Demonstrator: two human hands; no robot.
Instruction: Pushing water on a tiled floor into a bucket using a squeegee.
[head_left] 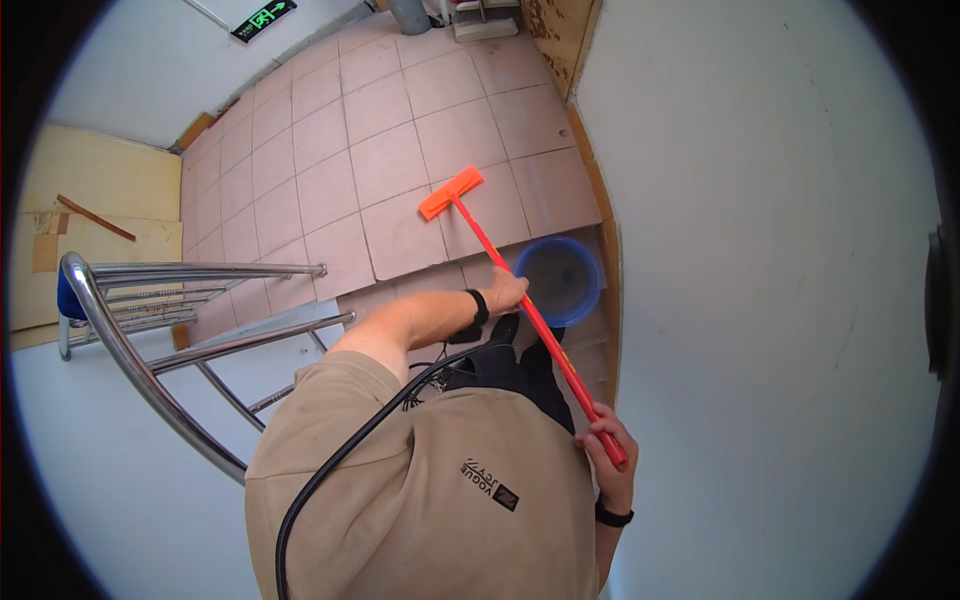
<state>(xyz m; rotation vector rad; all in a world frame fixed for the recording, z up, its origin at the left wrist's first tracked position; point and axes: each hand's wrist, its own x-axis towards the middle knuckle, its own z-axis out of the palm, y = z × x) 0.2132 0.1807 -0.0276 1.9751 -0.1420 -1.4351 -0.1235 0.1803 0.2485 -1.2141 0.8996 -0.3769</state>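
Both my hands hold a long red pole (545, 328) with a flat orange head, like a floor brush or mop; its exact kind is unclear. My left hand (508, 288) is closed around the middle of the shaft. Lower down, the fingers of my right hand (607, 446) wrap round the near end of the pole. The orange head (452, 194) is over the pink tiles just beyond a step edge. Beside the shaft, right of my left hand, stands a blue bucket (597, 285) with dark liquid in it.
Pink floor tiles (385, 157) end at a step edge, with lower steps near my feet. A metal handrail (150, 380) curves along the left. A white wall (750, 300) rises on the right. A wooden door (562, 40) and a grey pipe (408, 15) are at the far end.
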